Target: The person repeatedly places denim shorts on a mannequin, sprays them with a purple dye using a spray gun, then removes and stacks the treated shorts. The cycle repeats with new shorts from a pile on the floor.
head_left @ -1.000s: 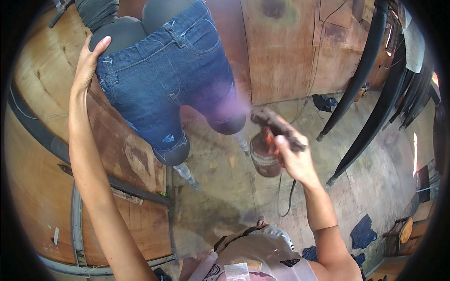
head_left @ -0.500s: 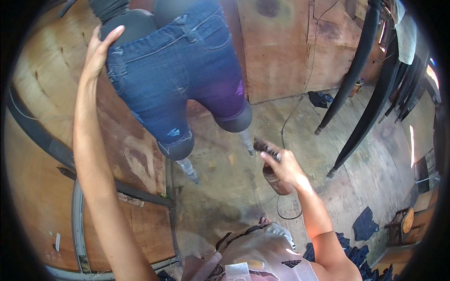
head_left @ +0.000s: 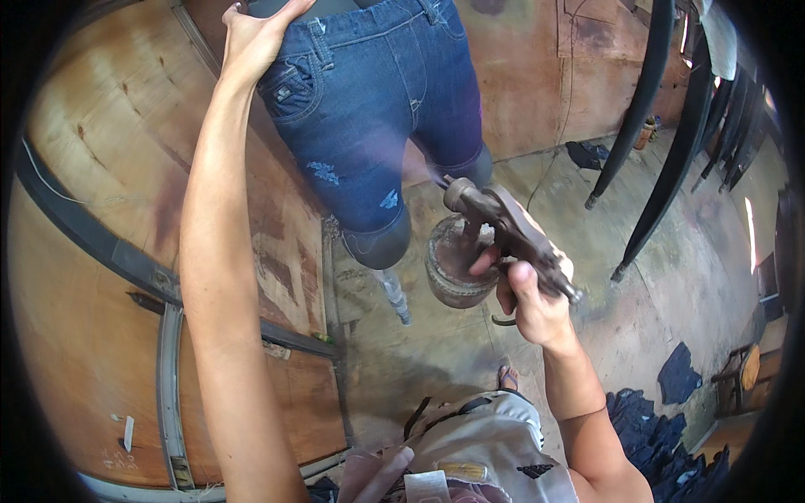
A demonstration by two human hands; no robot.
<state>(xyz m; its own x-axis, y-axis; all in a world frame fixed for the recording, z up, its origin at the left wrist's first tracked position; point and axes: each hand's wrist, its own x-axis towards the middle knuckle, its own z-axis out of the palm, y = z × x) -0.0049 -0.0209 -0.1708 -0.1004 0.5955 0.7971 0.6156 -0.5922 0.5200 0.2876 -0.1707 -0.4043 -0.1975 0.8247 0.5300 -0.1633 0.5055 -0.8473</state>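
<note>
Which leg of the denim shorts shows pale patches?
The leg on the person's left: it has two pale patches. The other leg looks purplish and shows none.

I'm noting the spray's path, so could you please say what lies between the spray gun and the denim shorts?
In the head view, faint purplish mist lies between the spray gun in the right hand and the denim shorts.

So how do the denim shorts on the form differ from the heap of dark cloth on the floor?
The denim shorts fit snugly over the dark form, while the cloth heap lies crumpled on the floor. The shorts are brighter blue with pale frayed patches; the heap looks dark navy. Both are bluish fabric.
</note>
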